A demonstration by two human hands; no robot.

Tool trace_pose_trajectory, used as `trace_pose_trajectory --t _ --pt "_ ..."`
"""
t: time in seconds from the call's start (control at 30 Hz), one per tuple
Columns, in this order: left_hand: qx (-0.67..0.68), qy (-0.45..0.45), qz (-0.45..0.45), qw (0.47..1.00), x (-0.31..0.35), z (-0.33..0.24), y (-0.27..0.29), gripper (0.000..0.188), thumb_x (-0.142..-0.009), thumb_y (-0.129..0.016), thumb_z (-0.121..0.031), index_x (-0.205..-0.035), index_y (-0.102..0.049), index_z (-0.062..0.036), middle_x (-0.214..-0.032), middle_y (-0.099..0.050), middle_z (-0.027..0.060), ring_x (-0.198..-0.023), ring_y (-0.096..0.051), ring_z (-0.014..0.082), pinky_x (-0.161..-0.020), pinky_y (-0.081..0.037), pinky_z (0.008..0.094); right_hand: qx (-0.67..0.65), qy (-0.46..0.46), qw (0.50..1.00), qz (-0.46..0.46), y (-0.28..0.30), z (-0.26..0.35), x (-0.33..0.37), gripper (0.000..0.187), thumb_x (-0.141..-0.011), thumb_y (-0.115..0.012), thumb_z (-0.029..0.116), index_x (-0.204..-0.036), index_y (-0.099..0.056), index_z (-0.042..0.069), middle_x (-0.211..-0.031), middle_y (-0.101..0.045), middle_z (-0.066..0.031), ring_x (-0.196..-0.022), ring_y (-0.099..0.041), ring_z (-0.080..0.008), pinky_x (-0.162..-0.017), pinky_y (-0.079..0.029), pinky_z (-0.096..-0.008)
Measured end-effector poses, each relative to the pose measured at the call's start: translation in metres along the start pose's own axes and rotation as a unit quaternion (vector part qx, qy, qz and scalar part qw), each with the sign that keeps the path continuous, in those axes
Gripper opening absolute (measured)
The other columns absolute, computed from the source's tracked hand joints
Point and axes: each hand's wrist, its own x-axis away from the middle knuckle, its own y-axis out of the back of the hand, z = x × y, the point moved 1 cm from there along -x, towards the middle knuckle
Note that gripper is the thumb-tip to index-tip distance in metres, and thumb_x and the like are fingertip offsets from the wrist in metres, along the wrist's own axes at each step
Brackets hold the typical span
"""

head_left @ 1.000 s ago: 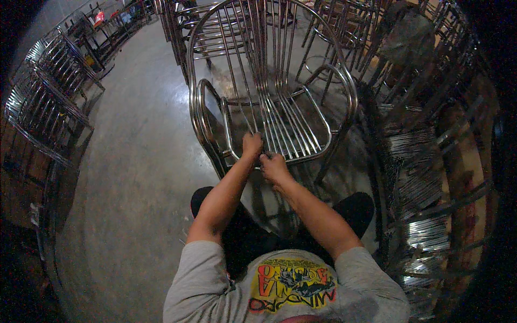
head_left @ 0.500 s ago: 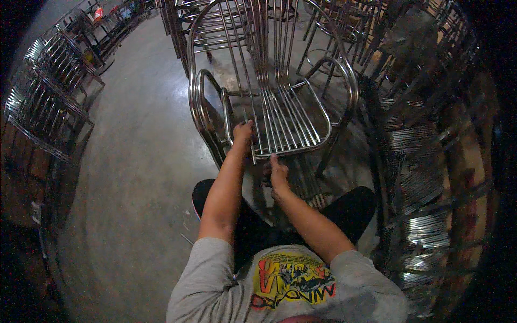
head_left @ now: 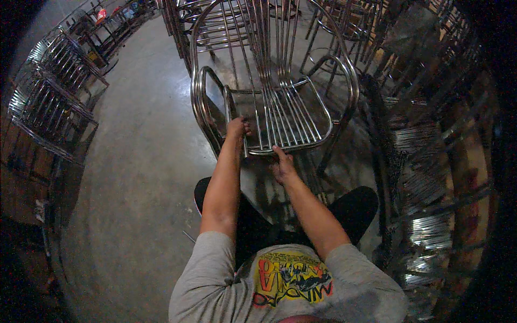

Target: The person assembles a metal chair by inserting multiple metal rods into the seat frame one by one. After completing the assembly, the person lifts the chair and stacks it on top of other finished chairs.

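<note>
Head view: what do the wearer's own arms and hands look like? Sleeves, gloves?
Short, plain grey sleeves; forearms bare below them. The left hand and right hand wear no gloves. No watch or cable visible on either arm.

Floor (head_left: pixel 134 161): kinda dim and gray, with one pale glare patch just left of the chair (head_left: pixel 266 75)
Chair: the shiny metal picks up thin white highlights, mostly around the seat (head_left: pixel 301 146)
Rods (head_left: pixel 429 232): brightest glints on the right side, nearly blown out
Right hand (head_left: pixel 284 168): a bit soft, fingers murky in shadow
Rim: fisheye bends straight edges, corners go black, dark bits look grainy
</note>
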Motion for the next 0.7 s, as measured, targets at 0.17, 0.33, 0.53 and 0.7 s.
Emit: trace_pose_trajectory --t 0.17,0.33,0.53,0.7 --pt "-0.129 -0.025 -0.09 0.987 0.0 0.002 0.004 0.024 -0.093 -0.047 -0.028 -0.094 -0.06 -0.0081 -0.063 -0.051 0.0057 -0.05 -0.048 0.0239 -0.046 -0.039 0.039 0.016 -0.034 0.994 -0.107 -0.014 0.008 0.023 0.07 -0.069 -0.078 0.037 -0.117 -0.036 0.009 -0.098 -0.054 -0.0095 -0.06 -0.052 -0.0188 -0.046 -0.045 -0.031" --pt "-0.421 -0.126 -0.171 0.882 -0.016 0.003 0.014 0.038 -0.09 -0.051 -0.03 -0.102 -0.063 0.0034 -0.08 -0.064 0.0192 -0.074 -0.063 0.0367 -0.063 -0.049 0.0468 -0.031 -0.019 0.999 -0.034 -0.025 0.019 0.038 0.066 -0.069 -0.076 0.036 -0.114 -0.035 0.01 -0.099 -0.052 -0.0101 -0.062 -0.05 -0.0165 -0.047 -0.044 -0.0281" --pt "-0.495 -0.165 -0.207 0.827 -0.055 0.014 0.022 0.043 -0.09 -0.05 -0.033 -0.087 -0.063 0.0078 -0.095 -0.065 0.0291 -0.094 -0.061 0.0467 -0.082 -0.047 0.0502 -0.072 -0.013 0.994 -0.082 -0.031 0.014 0.035 0.054 -0.07 -0.074 0.029 -0.108 -0.043 0.007 -0.1 -0.053 -0.0115 -0.076 -0.058 -0.0199 -0.059 -0.048 -0.0357" --pt "-0.444 -0.131 -0.178 0.868 -0.058 0.018 0.007 0.042 -0.089 -0.051 -0.031 -0.096 -0.061 0.0095 -0.103 -0.061 0.0323 -0.098 -0.06 0.0478 -0.084 -0.048 0.049 -0.022 -0.043 0.996 -0.069 -0.03 0.021 0.043 0.034 -0.072 -0.073 0.031 -0.088 -0.053 0.009 -0.072 -0.053 -0.0035 -0.049 -0.048 -0.0108 -0.036 -0.032 -0.0253"
